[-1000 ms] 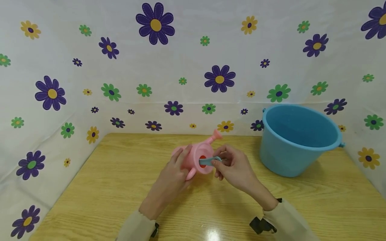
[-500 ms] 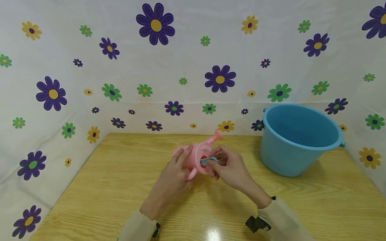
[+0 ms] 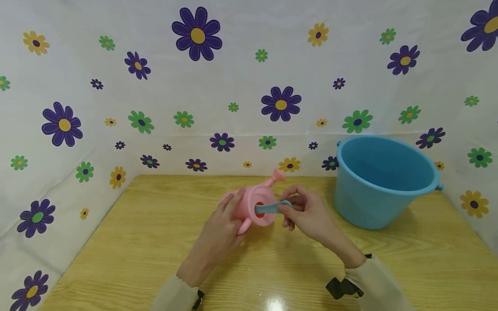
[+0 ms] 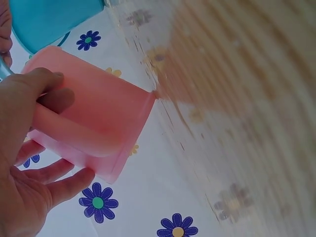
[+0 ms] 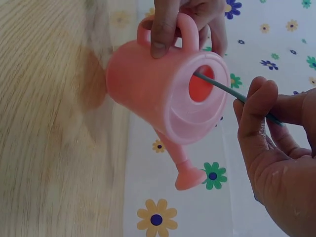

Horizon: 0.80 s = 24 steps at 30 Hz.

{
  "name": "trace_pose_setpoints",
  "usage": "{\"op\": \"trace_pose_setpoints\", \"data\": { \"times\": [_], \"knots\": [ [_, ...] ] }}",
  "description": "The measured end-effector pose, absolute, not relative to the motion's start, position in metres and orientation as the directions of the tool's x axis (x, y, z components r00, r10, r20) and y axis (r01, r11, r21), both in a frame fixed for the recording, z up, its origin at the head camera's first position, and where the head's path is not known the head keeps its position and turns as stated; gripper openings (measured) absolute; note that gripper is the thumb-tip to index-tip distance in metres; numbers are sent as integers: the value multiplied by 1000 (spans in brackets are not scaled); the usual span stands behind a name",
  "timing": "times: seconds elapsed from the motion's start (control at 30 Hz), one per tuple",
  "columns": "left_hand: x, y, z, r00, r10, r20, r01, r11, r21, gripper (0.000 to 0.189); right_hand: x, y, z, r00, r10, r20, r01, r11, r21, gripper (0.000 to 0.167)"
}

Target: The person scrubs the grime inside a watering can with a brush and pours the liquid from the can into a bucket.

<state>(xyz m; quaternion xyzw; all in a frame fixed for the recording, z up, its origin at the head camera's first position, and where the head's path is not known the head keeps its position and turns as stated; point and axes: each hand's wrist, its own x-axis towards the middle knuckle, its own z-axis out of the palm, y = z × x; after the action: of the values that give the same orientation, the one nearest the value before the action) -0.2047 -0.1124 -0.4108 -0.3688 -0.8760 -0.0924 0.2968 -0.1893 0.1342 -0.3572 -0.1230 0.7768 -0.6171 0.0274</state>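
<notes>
A pink toy watering can (image 3: 268, 221) is tipped on its side over the table, its round top opening facing right. My left hand (image 3: 222, 222) grips it at the handle and body; in the left wrist view, fingers (image 4: 71, 187) spread along its underside. My right hand (image 3: 309, 214) pinches the looped end of a slim blue-grey utensil (image 3: 270, 208) between thumb and fingers. The utensil's far end is hidden inside the can, past the opening with orange-red showing within, as the right wrist view confirms (image 5: 224, 88). The sprinkler spout (image 5: 189, 177) points away from me.
A large light-blue bucket (image 3: 362, 205) stands on the wooden table (image 3: 148, 246) to the right of my right hand. White cloth (image 3: 233, 82) printed with flowers hangs behind the table and at both sides.
The utensil went deeper into the can half a second ago, then my right hand drew it partway back to the right. The left hand and can stay about in place.
</notes>
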Motion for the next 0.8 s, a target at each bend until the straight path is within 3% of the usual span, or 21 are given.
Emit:
{"op": "trace_pose_setpoints", "data": {
  "times": [0.47,0.63,0.8],
  "knots": [
    [-205,-114,-410,-566,602,564,704,708,-49,33,-193,134,-367,-941,-320,115,-194,227,-954,14],
    [-204,-116,-409,-587,591,554,690,723,-40,32,-196,127,-372,-932,-328,155,-237,226,-945,13],
    [-206,-115,-410,-570,610,550,703,709,-59,32,-197,124,-377,-922,-334,197,-300,294,-908,14]
  ]
}}
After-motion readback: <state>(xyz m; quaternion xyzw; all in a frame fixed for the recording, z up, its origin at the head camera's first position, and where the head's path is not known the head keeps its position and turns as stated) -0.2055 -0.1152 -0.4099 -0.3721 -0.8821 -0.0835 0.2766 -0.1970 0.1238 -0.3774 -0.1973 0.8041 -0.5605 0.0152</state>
